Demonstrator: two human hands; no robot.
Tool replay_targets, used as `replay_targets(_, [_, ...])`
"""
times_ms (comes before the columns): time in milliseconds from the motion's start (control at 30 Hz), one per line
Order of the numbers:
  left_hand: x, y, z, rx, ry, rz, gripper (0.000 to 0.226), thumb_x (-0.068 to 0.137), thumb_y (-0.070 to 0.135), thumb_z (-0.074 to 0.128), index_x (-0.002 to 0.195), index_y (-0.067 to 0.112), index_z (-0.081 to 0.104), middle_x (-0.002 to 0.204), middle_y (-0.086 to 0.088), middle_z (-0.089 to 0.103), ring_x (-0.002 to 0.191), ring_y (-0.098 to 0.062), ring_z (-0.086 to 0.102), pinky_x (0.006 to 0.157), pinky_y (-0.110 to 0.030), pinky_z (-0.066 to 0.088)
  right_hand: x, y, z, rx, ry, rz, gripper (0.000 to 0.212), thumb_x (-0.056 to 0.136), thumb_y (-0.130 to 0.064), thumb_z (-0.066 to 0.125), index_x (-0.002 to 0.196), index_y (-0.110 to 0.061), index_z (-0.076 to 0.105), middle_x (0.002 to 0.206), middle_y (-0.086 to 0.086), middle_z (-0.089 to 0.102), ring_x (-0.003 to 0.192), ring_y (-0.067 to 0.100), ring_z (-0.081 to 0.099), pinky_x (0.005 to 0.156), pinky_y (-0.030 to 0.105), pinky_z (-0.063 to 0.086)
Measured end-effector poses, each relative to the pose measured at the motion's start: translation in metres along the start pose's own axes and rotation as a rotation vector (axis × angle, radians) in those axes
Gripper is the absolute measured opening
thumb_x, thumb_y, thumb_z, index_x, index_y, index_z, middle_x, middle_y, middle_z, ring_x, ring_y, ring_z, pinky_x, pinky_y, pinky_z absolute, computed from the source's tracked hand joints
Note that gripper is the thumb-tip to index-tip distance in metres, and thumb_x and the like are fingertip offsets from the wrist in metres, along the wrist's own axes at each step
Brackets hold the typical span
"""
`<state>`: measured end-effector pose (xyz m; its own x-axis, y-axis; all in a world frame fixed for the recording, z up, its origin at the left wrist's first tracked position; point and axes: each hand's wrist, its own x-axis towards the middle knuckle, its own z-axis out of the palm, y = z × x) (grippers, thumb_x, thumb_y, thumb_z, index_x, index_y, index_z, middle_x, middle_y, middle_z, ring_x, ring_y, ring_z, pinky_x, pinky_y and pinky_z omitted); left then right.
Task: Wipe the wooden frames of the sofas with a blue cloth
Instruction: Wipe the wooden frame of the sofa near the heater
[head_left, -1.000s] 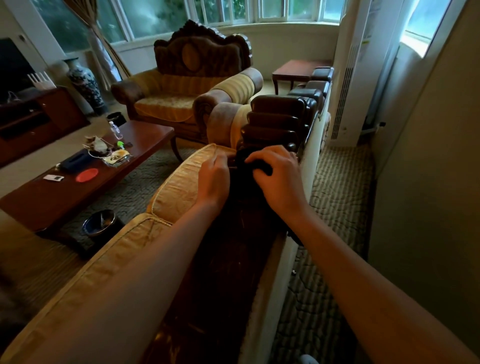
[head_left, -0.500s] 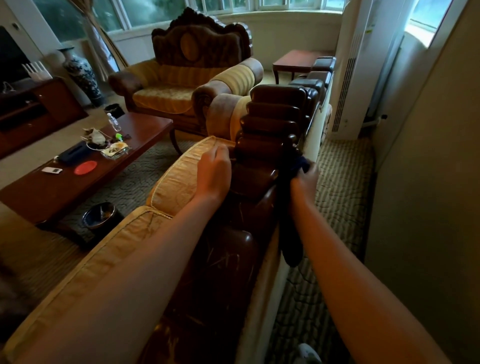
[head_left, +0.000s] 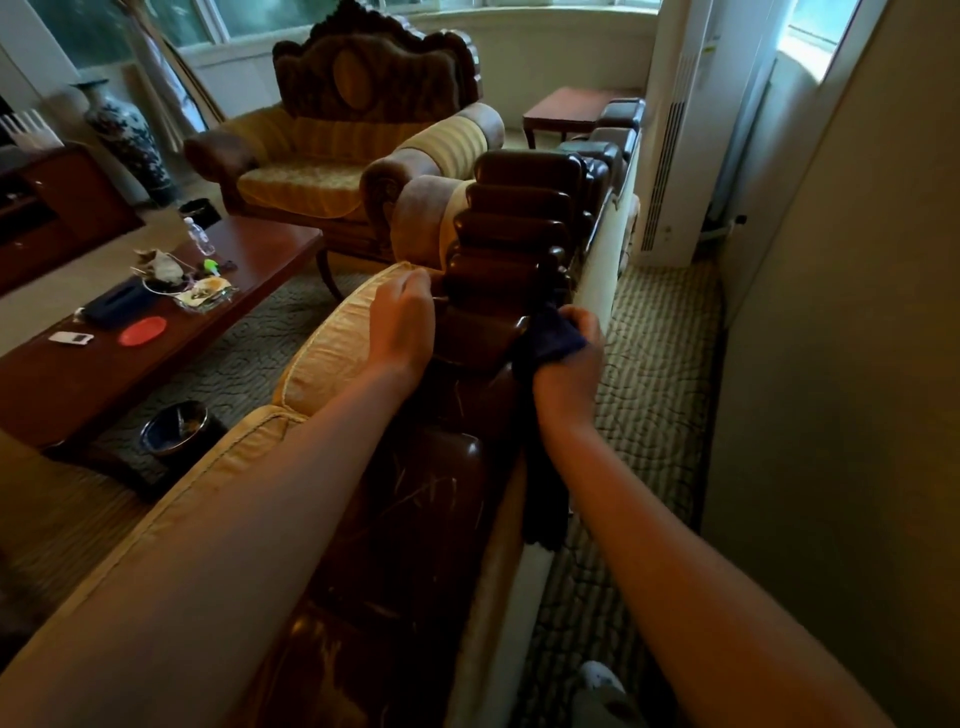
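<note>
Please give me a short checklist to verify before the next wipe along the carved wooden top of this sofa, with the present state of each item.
1. Blue cloth gripped by the right hand: ok.
2. Cloth touches the carved wooden frame: ok, at its right edge.
3. Left hand off the wiping path: ok, it is at the frame's left side by the yellow cushion.
4. Cloth tail hanging free down the sofa's back: ok.
5. Frame ahead free of objects: ok.
6. Frame already clean: cannot tell, too dark.
</note>
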<state>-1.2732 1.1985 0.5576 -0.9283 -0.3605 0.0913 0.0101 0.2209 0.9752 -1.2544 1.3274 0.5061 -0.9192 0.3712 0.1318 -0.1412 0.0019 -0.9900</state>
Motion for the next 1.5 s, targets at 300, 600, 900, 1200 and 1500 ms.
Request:
replay_targets(300, [-0.006,0.005,-0.021,0.035,-0.029,0.057,0.018,0.095,0.015,0.046,0.103,0.011,0.062,0.094,0.000,0.062,0.085,-0.009,0.058,0.059,-0.014,0.043,-0.020,-0.051,-0.002,0.054,-0.152,-0.158,0.015,0.084,-0.017,0.060,0.095,-0.027,0.059,0.109,0.007,0.056,0.103,0.021,0.057,0.086,0.042,0.053])
replay_targets(600, [-0.063,0.040,-0.056,-0.138,-0.570,-0.057,0.022,0.088,0.027,0.059,0.109,0.026,0.056,0.093,-0.001,0.069,0.079,-0.014,0.070,0.064,-0.027,0.058,-0.012,-0.127,0.024,0.380,-0.542,0.056,0.014,0.094,-0.003,0.047,0.104,-0.010,0.054,0.103,0.010,0.059,0.090,0.016,0.063,0.071,0.023,0.056])
replay_targets(900, [-0.027,0.026,-0.070,-0.097,-0.087,0.130,0.036,0.082,-0.015,0.049,0.098,0.016,0.059,0.096,-0.005,0.058,0.093,-0.019,0.061,0.064,-0.019,0.049,-0.005,-0.083,0.002,-0.456,-0.477,-0.540,0.030,0.089,-0.001,0.052,0.108,-0.018,0.069,0.108,-0.005,0.047,0.097,0.003,0.046,0.082,0.001,0.037])
replay_targets(1200, [-0.039,-0.018,-0.048,0.425,-0.389,0.297,0.059,0.087,0.048,0.059,0.135,0.017,0.045,0.138,-0.009,0.037,0.124,-0.019,0.041,0.095,-0.024,0.034,-0.014,-0.064,-0.016,-0.470,-0.401,-0.498,0.028,0.087,0.000,0.049,0.064,-0.001,0.064,0.052,0.004,0.053,0.041,0.006,0.041,0.041,0.016,0.033])
replay_targets(1500, [-0.006,-0.002,-0.051,0.111,-0.501,-0.023,0.010,0.093,0.018,0.056,0.103,0.014,0.058,0.094,-0.007,0.065,0.081,-0.016,0.066,0.075,-0.027,0.054,0.020,-0.072,0.022,-0.482,-0.227,-0.653,0.027,0.089,-0.003,0.047,0.077,-0.009,0.069,0.080,0.000,0.065,0.074,0.003,0.055,0.067,0.008,0.038])
